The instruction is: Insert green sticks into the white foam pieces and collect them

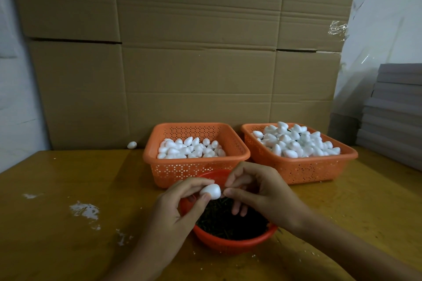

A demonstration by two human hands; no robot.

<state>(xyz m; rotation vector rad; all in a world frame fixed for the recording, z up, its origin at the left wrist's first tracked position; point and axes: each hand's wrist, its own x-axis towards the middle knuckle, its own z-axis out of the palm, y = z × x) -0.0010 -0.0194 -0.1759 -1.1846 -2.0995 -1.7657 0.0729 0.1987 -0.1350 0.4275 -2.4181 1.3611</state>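
Observation:
My left hand (182, 201) pinches a white egg-shaped foam piece (211, 191) between thumb and fingers, above a red bowl (228, 243) full of dark green sticks (228, 219). My right hand (255, 187) has its thumb and forefinger pinched right at the foam piece's blunt end; any stick between them is hidden. Behind the bowl stand two orange baskets: the left basket (164, 166) holds plain foam pieces, and the right basket (303, 171) is heaped with foam pieces, a dark stem showing among them.
A loose foam piece (132, 145) lies against the cardboard wall (194, 52) at the back. White crumbs (84, 210) are scattered on the wooden table (68, 178) to the left. Grey flat boards (395, 116) are stacked at the right.

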